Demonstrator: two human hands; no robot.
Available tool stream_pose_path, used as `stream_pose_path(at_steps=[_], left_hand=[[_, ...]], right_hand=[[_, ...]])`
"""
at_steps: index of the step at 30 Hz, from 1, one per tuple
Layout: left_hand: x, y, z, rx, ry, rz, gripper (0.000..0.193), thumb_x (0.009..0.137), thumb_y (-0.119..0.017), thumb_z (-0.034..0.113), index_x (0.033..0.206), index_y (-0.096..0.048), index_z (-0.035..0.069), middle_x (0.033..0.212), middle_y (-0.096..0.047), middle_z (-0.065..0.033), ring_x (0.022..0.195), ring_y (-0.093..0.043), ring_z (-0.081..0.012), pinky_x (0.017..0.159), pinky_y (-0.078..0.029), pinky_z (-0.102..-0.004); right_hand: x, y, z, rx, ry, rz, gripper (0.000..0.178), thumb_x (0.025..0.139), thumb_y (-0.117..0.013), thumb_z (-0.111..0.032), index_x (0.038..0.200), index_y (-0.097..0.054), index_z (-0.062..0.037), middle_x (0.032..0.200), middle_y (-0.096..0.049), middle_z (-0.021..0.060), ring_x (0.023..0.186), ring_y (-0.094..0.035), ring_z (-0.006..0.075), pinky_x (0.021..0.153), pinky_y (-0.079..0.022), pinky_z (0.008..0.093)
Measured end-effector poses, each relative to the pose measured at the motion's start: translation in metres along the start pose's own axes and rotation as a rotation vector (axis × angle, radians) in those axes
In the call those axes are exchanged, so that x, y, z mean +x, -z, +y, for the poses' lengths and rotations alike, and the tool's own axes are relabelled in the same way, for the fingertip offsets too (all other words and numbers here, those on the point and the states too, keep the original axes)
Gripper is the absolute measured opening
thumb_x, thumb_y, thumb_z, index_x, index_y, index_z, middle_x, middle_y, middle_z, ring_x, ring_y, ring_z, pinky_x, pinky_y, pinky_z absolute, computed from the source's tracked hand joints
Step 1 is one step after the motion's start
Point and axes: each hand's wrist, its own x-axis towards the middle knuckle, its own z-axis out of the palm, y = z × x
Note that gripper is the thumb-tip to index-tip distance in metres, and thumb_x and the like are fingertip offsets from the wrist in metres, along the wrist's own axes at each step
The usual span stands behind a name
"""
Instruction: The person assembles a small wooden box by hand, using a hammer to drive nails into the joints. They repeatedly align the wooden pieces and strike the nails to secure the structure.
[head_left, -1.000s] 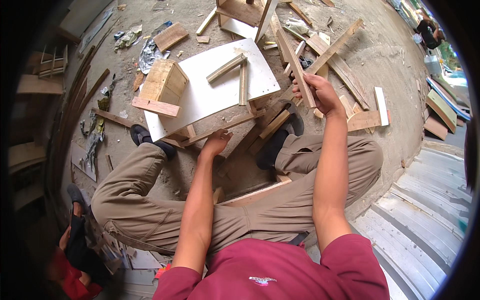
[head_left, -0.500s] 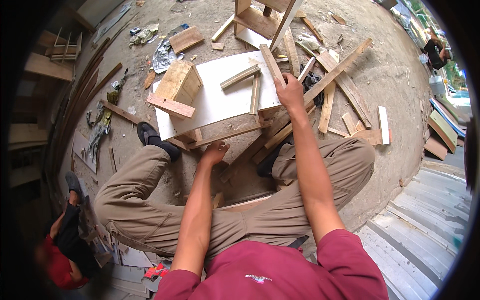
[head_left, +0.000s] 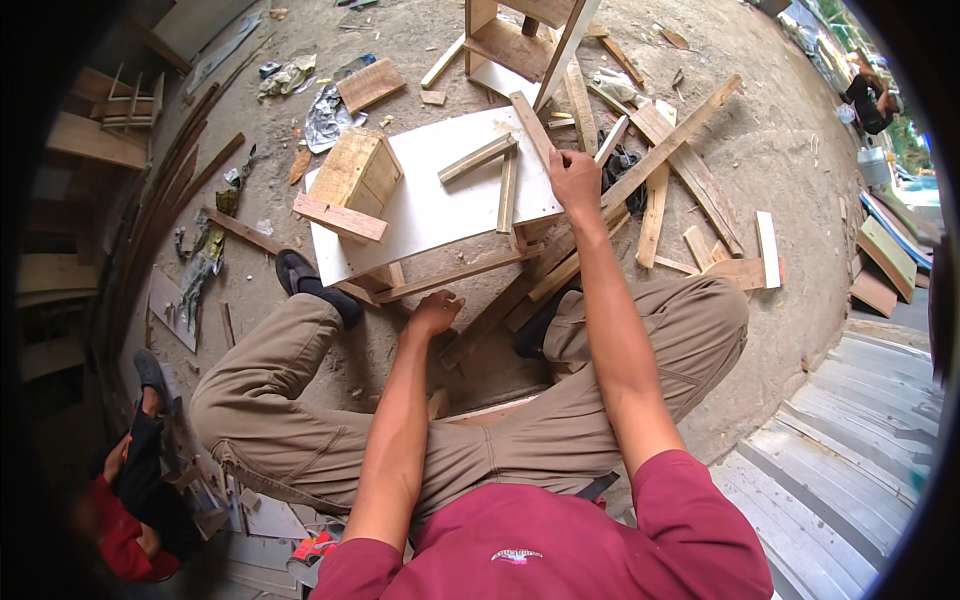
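My right hand (head_left: 577, 182) is closed around the near end of a short wooden strip (head_left: 531, 126), at the right edge of a white-topped wooden piece (head_left: 420, 215). My left hand (head_left: 436, 313) hangs just in front of that piece's lower wooden rail (head_left: 460, 272), its fingers loosely bent and apart with nothing seen in them. On the white top stands a small wooden box (head_left: 355, 175), with a pinkish slat (head_left: 341, 217) across its near side. Two thin battens (head_left: 478, 158) lie there too, meeting at an angle.
A long plank (head_left: 675, 140) and several offcuts lie heaped to the right. An open wooden frame (head_left: 515, 50) stands at the far side. Corrugated metal sheets (head_left: 815, 440) cover the ground at lower right. A person in a red shirt (head_left: 125, 530) sits at lower left; another (head_left: 872, 103) is far right.
My right hand has shifted slightly left with the wooden strip, whose far end is a little lower. My left hand has dropped slightly away from the rail.
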Motion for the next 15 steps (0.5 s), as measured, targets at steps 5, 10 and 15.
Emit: stream_pose_path(at_steps=[5, 10, 15], left_hand=[[-0.004, 0.003, 0.002, 0.014, 0.019, -0.006, 0.059, 0.093, -0.058, 0.047, 0.127, -0.059, -0.001, 0.118, -0.066, -0.0227, 0.114, -0.062, -0.0344, 0.097, -0.048, -0.0400], [0.001, -0.006, -0.014, 0.082, -0.003, 0.052, 0.058, 0.093, -0.058, 0.046, 0.126, -0.060, -0.002, 0.119, -0.066, -0.0224, 0.113, -0.062, -0.0346, 0.097, -0.048, -0.0401], [0.005, 0.001, 0.006, -0.009, -0.059, 0.055, 0.056, 0.093, -0.059, 0.044, 0.124, -0.060, -0.002, 0.119, -0.065, -0.0229, 0.113, -0.062, -0.0347, 0.096, -0.048, -0.0395]], right_hand=[[0.010, 0.005, 0.013, 0.112, -0.133, -0.033, 0.038, 0.089, -0.066, -0.039, 0.096, -0.074, -0.0026, 0.081, -0.073, 0.0159, 0.077, -0.071, 0.0307, 0.072, -0.053, 0.0361], [0.008, 0.002, 0.014, 0.142, -0.195, -0.058, 0.039, 0.090, -0.065, -0.039, 0.096, -0.075, -0.0023, 0.082, -0.073, 0.0145, 0.075, -0.071, 0.0258, 0.071, -0.053, 0.0348], [0.008, -0.002, 0.137, 0.352, -0.547, 0.116, 0.041, 0.093, -0.060, -0.036, 0.085, -0.072, 0.0024, 0.068, -0.066, 0.0096, 0.058, -0.062, 0.0189, 0.055, -0.047, 0.0328]])
